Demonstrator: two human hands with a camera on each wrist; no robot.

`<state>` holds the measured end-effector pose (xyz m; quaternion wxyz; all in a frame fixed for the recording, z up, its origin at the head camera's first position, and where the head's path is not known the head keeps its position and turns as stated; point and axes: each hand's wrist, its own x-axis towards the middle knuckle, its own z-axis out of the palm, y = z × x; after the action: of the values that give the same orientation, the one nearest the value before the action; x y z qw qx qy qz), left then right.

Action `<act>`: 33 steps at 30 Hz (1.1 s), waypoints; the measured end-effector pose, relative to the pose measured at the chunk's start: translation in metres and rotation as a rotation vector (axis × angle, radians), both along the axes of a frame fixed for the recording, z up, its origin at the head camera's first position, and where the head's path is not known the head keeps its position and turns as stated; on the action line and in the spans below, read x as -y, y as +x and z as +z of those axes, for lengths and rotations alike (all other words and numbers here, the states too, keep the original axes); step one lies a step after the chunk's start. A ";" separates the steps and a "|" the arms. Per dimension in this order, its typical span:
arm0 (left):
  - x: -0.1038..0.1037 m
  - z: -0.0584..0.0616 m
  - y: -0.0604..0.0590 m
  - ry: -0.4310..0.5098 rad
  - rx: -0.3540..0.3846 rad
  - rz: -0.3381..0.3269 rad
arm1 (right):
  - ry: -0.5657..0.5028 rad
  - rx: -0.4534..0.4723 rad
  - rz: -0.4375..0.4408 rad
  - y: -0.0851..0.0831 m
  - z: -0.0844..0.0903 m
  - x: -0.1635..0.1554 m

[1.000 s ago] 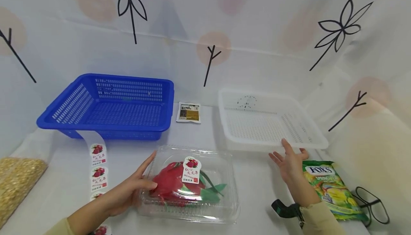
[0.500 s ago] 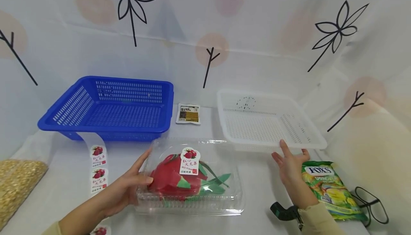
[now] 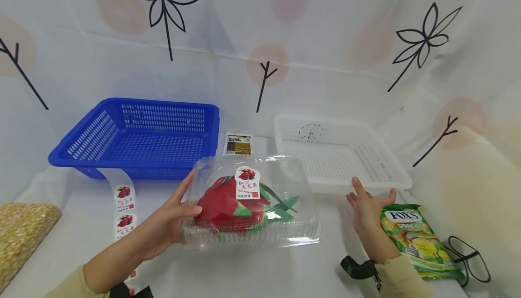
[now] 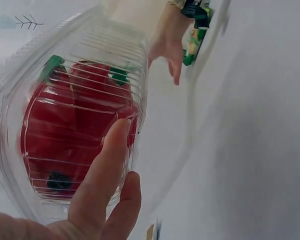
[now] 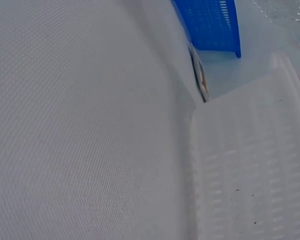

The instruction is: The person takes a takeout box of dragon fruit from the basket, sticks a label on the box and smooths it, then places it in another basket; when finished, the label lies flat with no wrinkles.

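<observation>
Head view: the left hand (image 3: 168,225) grips the left end of the clear clamshell box (image 3: 250,203) holding a red dragon fruit (image 3: 225,207), raised above the white-covered counter (image 3: 252,271); the right hand (image 3: 368,207), fingers spread and empty, lies well right of it, before the white basket (image 3: 390,178). Left wrist view: fingers (image 4: 107,170) press the box's ribbed underside. Right wrist view: white basket wall (image 5: 250,165) and blue basket (image 5: 212,22) only.

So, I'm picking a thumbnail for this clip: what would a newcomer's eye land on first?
The red dragon fruit in its clear clamshell box at centre, which the left hand grips at its left end. Behind it sit a bright blue basket to the left and a white basket to the right, whose front rim the open right hand nearly reaches.
</observation>
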<state>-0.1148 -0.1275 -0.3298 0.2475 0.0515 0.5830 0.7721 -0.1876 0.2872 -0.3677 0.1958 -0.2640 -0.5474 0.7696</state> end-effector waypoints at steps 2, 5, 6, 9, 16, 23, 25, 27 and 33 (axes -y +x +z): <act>-0.003 0.004 -0.003 -0.006 -0.012 0.003 | 0.007 0.002 0.003 0.000 0.000 0.000; -0.008 0.012 -0.009 -0.005 -0.037 -0.001 | 0.019 0.007 0.001 0.001 0.000 -0.001; -0.010 0.015 -0.010 -0.004 -0.042 -0.001 | 0.020 0.008 -0.002 0.001 -0.001 -0.002; -0.016 0.023 -0.016 -0.001 -0.053 0.000 | 0.011 0.013 -0.010 0.001 -0.001 -0.003; -0.033 0.038 -0.032 0.026 -0.072 -0.005 | 0.006 0.039 -0.004 0.002 -0.001 -0.003; -0.055 0.048 -0.057 0.024 -0.067 0.011 | 0.030 0.035 -0.006 0.001 -0.001 -0.003; -0.062 0.051 -0.065 0.033 -0.064 0.007 | 0.035 0.032 -0.009 0.000 -0.002 -0.003; -0.070 0.054 -0.073 0.054 -0.054 -0.001 | 0.043 0.028 -0.016 0.000 -0.003 -0.003; -0.094 0.062 -0.099 0.079 -0.006 0.016 | 0.068 0.009 -0.020 -0.002 -0.004 -0.003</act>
<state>-0.2138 -0.0337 -0.2676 0.2374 0.0589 0.5532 0.7963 -0.1892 0.2902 -0.3721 0.2096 -0.2661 -0.5714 0.7475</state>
